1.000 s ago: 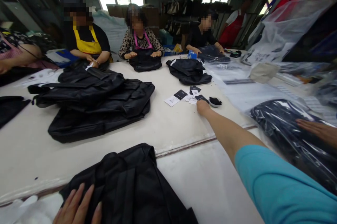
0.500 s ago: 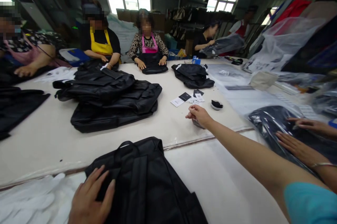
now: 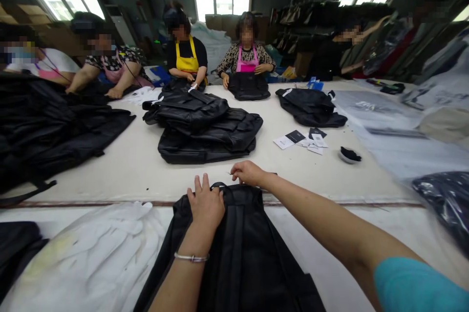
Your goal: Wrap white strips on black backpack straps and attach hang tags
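**Left hand (image 3: 207, 202), right hand (image 3: 245, 174), one bag (image 3: 256, 243)**

The left lay spread wide on the bag, at six o'clock; the right pinched a thin strand (image 3: 229, 173) at its top edge, farther from the tags (image 3: 295, 136) (at least four, two o'clock) than half a second earlier. Bare table (image 3: 120, 180) separated at least two stacked bags (image 3: 208, 147), at twelve.

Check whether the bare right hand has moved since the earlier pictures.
Yes: judged against the rectangular black-and-white card tags, the right hand has moved left and closer, to the top edge of the soft black backpack.
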`<state>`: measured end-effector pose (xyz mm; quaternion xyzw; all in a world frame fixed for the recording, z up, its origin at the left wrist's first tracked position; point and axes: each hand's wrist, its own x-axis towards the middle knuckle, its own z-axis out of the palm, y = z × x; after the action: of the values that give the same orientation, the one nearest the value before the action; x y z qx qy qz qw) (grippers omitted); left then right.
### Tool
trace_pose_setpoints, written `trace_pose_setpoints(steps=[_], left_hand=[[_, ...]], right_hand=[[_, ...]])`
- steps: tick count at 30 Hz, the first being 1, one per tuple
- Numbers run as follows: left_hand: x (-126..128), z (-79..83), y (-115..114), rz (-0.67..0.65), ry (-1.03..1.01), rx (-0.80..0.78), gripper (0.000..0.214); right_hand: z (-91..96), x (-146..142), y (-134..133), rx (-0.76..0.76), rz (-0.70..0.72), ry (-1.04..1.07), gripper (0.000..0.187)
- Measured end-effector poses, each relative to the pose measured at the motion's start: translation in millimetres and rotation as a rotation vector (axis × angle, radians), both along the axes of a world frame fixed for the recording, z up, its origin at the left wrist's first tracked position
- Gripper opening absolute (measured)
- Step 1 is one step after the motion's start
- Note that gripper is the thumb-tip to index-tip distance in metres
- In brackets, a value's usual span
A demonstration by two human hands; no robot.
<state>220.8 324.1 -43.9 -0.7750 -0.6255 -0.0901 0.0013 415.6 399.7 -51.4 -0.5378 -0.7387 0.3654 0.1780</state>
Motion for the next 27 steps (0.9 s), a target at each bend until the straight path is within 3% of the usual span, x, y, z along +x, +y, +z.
trace_pose_setpoints(steps=[4, 8, 14, 16, 19, 22, 25, 27], left_hand=[[0.7, -11.3, -2.7, 0.043, -0.064, 0.079, 0.035], [-1.3, -20.9, -2.7, 0.058, -0.104, 0.153, 0.025], [-1.9, -27.3, 0.0, 0.011, -0.202, 0.306, 0.02], [-1.5, -27.2, -0.1, -0.005, -0.213, 0.317, 0.018], [-1.9, -24.2, -1.8, -0.02, -0.213, 0.298, 0.016], [-4.8, -18.5, -4.5, -0.054, -0.23, 0.257, 0.014], [-9.1, -12.5, -6.4, -0.13, -0.274, 0.222, 0.013], [-11.6, -9.8, -6.6, -0.169, -0.306, 0.212, 0.012]], right_hand=[[0.7, -33.1, 19.6, 0.083, 0.127, -0.088, 0.018], [-4.9, -49.4, 24.0, 0.091, 0.307, -0.124, 0.017], [-12.9, -42.4, 22.5, -0.143, 0.376, -0.006, 0.024], [-12.0, -37.8, 22.3, -0.159, 0.411, 0.028, 0.026], [-6.1, -29.1, 23.4, -0.046, 0.51, -0.07, 0.025], [2.9, -13.9, 27.6, 0.174, 0.587, -0.339, 0.019], [11.2, 5.4, 31.2, 0.403, 0.6, -0.504, 0.014], [15.9, 15.7, 30.6, 0.465, 0.601, -0.546, 0.014]])
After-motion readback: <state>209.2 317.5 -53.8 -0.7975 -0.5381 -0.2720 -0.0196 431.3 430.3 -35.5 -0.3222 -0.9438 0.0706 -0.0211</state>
